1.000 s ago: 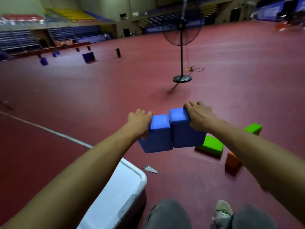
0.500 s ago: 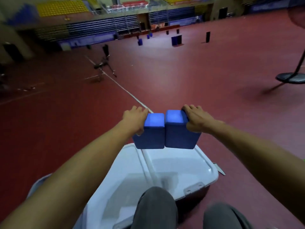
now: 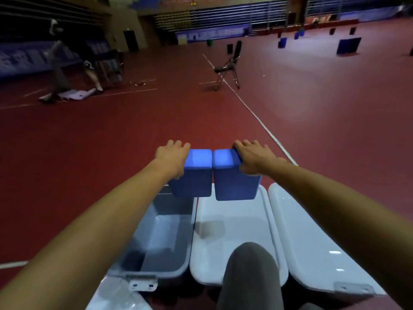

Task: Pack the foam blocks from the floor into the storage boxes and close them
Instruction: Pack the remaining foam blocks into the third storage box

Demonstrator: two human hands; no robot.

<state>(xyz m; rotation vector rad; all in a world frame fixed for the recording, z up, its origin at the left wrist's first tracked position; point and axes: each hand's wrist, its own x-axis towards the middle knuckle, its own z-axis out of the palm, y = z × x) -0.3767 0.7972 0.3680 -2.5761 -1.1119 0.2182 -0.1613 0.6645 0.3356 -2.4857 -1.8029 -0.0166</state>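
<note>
Two blue foam blocks are held up side by side, touching along their inner faces, above the far end of the boxes. The left hand (image 3: 172,157) has its grip clamped on the outer side of the left block (image 3: 194,179), fingers curled over the top edge. The right hand (image 3: 254,158) is clamped the same way on the right block (image 3: 234,182).

Below the left block stands an open grey box (image 3: 165,233) with a latch on its near rim. Just beside it, under the right block, lies a white shell (image 3: 230,229); whether it is a lid or another box cannot be told. A second white shell (image 3: 312,240) lies to the right of that. The person's knee (image 3: 250,278), in grey cloth, covers the near end of the middle shell.

Further off on the red floor (image 3: 111,142) a folding chair (image 3: 228,70) stands by a white line (image 3: 263,124). Dark blue blocks (image 3: 348,45) stand far off to the right, and blurred people (image 3: 60,63) are far off to the left.
</note>
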